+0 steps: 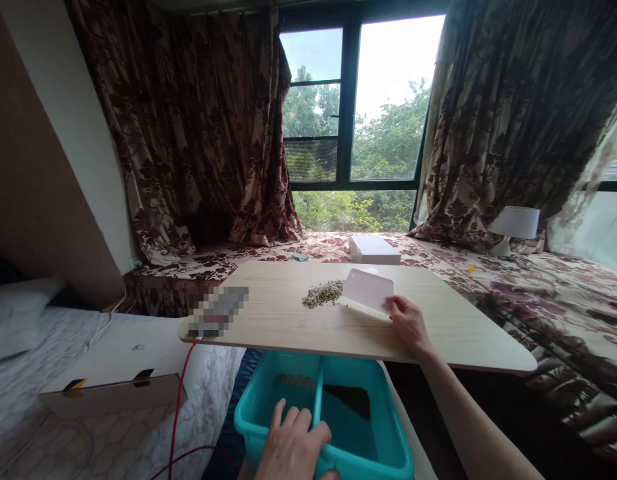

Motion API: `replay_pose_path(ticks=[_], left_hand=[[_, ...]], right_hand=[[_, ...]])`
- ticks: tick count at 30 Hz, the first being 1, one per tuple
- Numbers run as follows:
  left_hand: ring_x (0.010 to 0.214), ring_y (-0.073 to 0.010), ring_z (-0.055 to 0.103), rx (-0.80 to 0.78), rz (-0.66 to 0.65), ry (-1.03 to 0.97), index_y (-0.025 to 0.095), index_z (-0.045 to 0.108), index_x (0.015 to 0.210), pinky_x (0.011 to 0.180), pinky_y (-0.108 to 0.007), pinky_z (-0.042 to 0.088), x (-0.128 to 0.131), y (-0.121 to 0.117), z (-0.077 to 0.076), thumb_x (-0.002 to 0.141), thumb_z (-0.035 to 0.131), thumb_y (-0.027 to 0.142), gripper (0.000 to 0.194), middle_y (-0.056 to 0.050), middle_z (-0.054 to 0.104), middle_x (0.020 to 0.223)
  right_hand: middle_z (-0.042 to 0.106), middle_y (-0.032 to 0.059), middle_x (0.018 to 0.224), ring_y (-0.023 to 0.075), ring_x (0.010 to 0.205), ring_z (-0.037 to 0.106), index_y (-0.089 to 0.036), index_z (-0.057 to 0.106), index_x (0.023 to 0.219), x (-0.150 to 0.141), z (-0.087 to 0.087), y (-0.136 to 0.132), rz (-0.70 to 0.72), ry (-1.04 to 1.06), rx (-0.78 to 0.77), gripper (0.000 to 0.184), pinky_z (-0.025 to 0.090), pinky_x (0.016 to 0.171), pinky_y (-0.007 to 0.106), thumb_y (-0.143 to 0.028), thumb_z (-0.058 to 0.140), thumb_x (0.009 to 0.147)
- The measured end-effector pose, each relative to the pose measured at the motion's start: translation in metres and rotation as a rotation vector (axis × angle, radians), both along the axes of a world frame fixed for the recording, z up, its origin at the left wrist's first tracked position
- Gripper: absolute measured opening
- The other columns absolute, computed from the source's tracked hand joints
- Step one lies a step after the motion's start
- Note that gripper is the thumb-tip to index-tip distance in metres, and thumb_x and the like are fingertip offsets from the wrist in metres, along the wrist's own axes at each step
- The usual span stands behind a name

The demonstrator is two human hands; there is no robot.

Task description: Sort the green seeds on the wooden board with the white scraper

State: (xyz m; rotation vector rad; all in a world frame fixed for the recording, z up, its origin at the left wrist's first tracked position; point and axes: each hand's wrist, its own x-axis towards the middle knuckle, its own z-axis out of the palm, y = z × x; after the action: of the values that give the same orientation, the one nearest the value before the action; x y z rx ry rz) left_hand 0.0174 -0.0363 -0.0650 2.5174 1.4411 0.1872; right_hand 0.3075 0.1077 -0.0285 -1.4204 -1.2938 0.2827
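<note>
My right hand point(408, 323) pinches the right edge of a flat white plastic sheet, like a scraper point(367, 288), tilted over the wooden tabletop point(273, 327). Its left edge meets a loose heap of small greenish-brown grains or seeds point(322, 293). Below the table's near edge is a turquoise two-part bin point(406, 443). My left hand point(292, 441) is curled over its near rim by the divider, fingers pointing inward. Dark grains point(353, 400) lie in the bin's right compartment, and a paler layer point(294, 381) shows in the left one.
A blurred-out device point(218, 313) with a red cable point(177, 400) lies at the tabletop's left end. Behind the table are a white box point(374, 249) and a lamp point(516, 223). A large carton point(118, 367) rests on the bed at left.
</note>
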Motion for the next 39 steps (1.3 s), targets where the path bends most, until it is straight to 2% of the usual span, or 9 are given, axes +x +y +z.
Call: replay_pose_path(ticks=[8, 21, 29, 33, 39], left_hand=[[0.093, -0.0233, 0.053, -0.035, -0.004, 0.008, 0.026, 0.061, 0.092, 0.103, -0.052, 0.024, -0.0003, -0.0012, 0.0042, 0.078, 0.063, 0.038, 0.019, 0.000, 0.056, 0.090], [0.095, -0.0236, 0.053, -0.052, -0.021, -0.020, 0.026, 0.060, 0.093, 0.104, -0.053, 0.022, -0.0041, -0.0022, 0.0045, 0.079, 0.062, 0.034, 0.016, -0.001, 0.056, 0.091], [0.094, -0.0243, 0.053, -0.059, -0.025, -0.036, 0.026, 0.061, 0.093, 0.103, -0.054, 0.023, -0.0051, -0.0010, 0.0051, 0.078, 0.064, 0.034, 0.018, 0.000, 0.057, 0.091], [0.094, -0.0242, 0.053, -0.052, -0.004, -0.006, 0.026, 0.061, 0.093, 0.103, -0.055, 0.023, -0.0025, -0.0008, 0.0026, 0.076, 0.065, 0.034, 0.020, 0.000, 0.057, 0.090], [0.094, -0.0237, 0.054, -0.055, -0.006, -0.005, 0.026, 0.060, 0.093, 0.104, -0.054, 0.022, -0.0025, -0.0003, 0.0022, 0.075, 0.066, 0.033, 0.020, -0.001, 0.057, 0.090]], right_hand=[[0.072, 0.0051, 0.074, 0.0221, 0.071, 0.064, -0.020, 0.067, 0.075, 0.0022, 0.0011, -0.0016, -0.107, -0.039, -0.009, 0.026, 0.046, 0.066, 0.032, -0.039, 0.049, 0.074], [0.071, 0.0057, 0.071, 0.0228, 0.070, 0.063, -0.020, 0.068, 0.075, 0.0033, 0.0013, -0.0022, -0.171, -0.010, -0.043, 0.025, 0.046, 0.066, 0.032, -0.033, 0.047, 0.071], [0.071, 0.0056, 0.071, 0.0226, 0.070, 0.063, -0.020, 0.066, 0.076, 0.0000, 0.0044, -0.0045, -0.112, 0.005, -0.067, 0.025, 0.046, 0.066, 0.032, -0.035, 0.047, 0.072], [0.071, 0.0068, 0.075, 0.0223, 0.073, 0.063, -0.018, 0.067, 0.080, -0.0029, 0.0043, -0.0043, -0.050, 0.042, -0.007, 0.028, 0.047, 0.068, 0.032, -0.040, 0.050, 0.075], [0.071, 0.0072, 0.076, 0.0211, 0.071, 0.062, -0.017, 0.067, 0.084, -0.0052, 0.0024, 0.0024, 0.040, 0.051, 0.011, 0.032, 0.048, 0.062, 0.030, -0.045, 0.052, 0.077]])
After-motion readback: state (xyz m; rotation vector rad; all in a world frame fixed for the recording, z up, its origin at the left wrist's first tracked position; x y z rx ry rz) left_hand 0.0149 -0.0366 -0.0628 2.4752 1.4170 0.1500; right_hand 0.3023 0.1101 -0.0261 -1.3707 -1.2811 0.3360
